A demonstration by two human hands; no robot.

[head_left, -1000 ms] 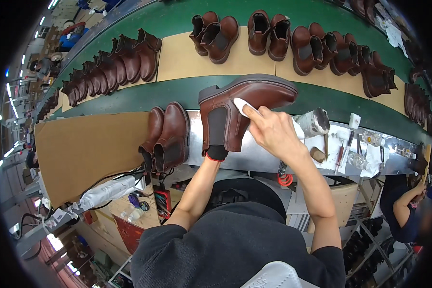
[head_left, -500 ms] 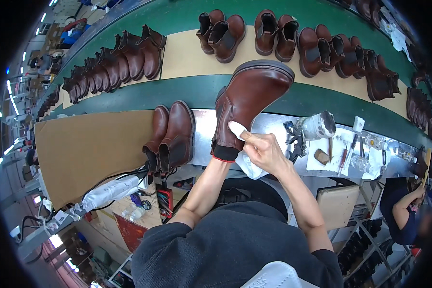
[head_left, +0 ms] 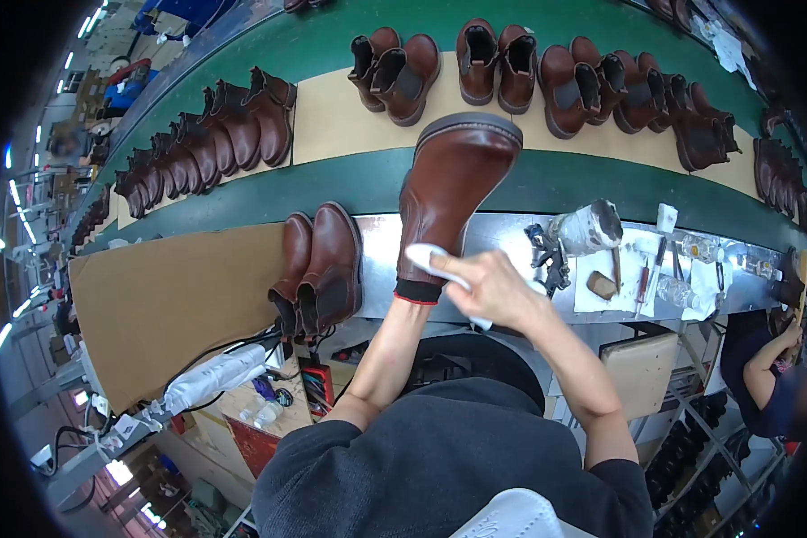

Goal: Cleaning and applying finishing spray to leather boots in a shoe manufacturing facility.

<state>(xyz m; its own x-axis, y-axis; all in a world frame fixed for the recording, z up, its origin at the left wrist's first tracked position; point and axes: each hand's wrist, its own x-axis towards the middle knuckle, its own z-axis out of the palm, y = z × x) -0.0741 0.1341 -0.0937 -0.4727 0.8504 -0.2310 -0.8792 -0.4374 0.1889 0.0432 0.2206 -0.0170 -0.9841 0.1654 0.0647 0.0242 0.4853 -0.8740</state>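
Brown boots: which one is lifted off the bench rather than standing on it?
The brown boot at centre, raised with its sole up and away. The left hand is inside it; the right hand presses a white cloth to its heel. All others stand in pairs.

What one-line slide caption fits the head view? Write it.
Right hand wipes a brown boot, worn over the left hand, with a white cloth beside a conveyor.

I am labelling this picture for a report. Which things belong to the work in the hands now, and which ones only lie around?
In use:
- brown boot, worn over the left arm, so the left hand is hidden inside it
- white cloth, pressed on the boot by the right hand

Lying about:
- pair of brown boots on the cardboard sheet
- rows of boots on the green belt
- spray gun, small tools
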